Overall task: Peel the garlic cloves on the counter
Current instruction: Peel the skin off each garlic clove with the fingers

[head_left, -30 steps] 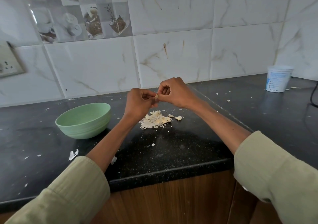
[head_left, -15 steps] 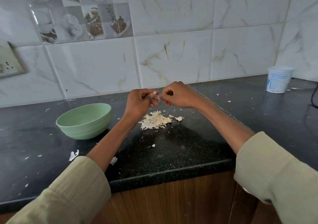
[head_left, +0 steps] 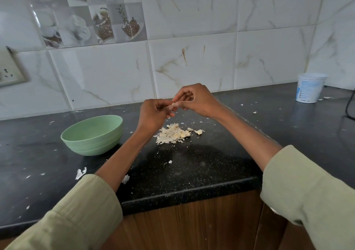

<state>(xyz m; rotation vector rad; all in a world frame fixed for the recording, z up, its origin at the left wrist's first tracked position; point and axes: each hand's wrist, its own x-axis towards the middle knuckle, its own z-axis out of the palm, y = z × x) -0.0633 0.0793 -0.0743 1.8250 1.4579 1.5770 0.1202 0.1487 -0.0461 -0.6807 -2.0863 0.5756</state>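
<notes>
Holding a single garlic clove above the counter, both hands met at the centre of the view. The left hand had its fingers curled inward and pinched the clove's lower end, while the right hand, at about 2 o'clock from the left, gripped the clove's upper end between thumb and fingertips; the remaining fingers of the right hand were bent loosely. The clove showed only as a small pale tip between the two hands, and whether skin remained on it could not be told.

Directly below the hands, at 6 o'clock, lay a pile of garlic skins on the dark speckled counter, with pale cloves mixed in at its right edge; one small piece lay just beside the pile at 3 o'clock. A green bowl stood on the counter at 9 o'clock from the pile, apart from it; its contents could not be seen. Loose flakes of skin were scattered over the counter toward 7 o'clock, near the front edge. A white tub stood upright at 2 o'clock, well apart, close to the tiled wall. A wall socket sat at 9 o'clock on the far left. Pale green sleeves covered both forearms toward the elbows.
</notes>
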